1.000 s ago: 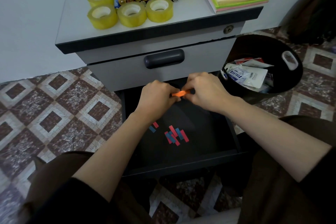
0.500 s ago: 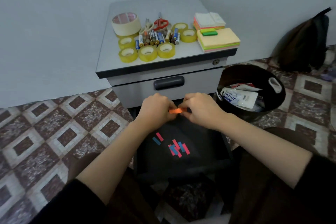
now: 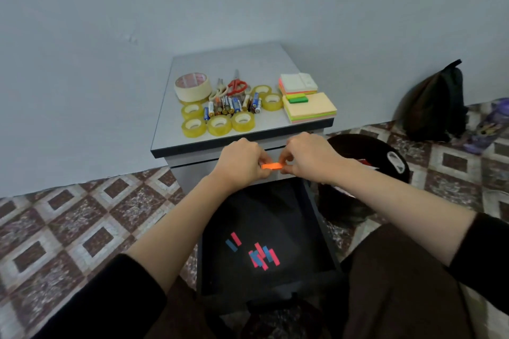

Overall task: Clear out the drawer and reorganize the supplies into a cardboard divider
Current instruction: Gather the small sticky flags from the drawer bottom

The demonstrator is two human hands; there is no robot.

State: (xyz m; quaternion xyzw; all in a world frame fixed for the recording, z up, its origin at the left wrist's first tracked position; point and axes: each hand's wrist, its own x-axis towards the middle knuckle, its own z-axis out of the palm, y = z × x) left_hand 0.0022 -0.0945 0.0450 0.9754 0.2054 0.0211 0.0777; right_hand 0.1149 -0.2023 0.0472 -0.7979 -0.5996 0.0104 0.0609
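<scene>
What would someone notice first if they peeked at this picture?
Probably the bright orange strip, pinched between the left hand and the right hand over the open drawer. Next, the red and blue strips scattered on the drawer's dark bottom, and the yellow tape rolls lined up on the cabinet top behind the hands.
</scene>
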